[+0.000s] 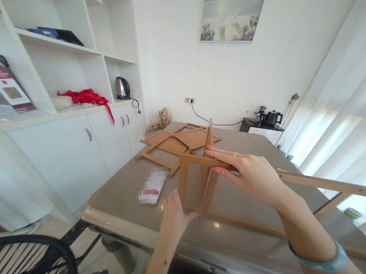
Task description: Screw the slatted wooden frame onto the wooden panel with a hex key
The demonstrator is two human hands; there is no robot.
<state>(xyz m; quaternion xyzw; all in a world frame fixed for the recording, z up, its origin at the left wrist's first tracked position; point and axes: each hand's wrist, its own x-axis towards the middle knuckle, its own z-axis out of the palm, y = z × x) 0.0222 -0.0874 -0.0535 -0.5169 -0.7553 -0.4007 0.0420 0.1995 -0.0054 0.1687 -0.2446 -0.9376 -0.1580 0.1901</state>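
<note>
A long light-brown wooden frame [183,180] stands on the grey table, its near end facing left and its rails running off to the right. My left hand [174,214] grips the lower part of that end, the thumb reaching along the bottom rail. At the top, my right hand [254,173] has its fingers and thumb closed around the upper rail. The right fingertips also touch a thin wooden panel [209,136] that stands upright, edge-on to me, at the frame. Its lower edge is partly hidden by the frame.
Several wooden panels and open frames [173,144] lie overlapping at the table's [122,184] far side. A phone [154,187] lies left of my hands. Dried stalks [162,118] are behind. A black wire chair [29,266] stands at left, white cabinets [60,154] beyond; kettles [271,118] stand at back right.
</note>
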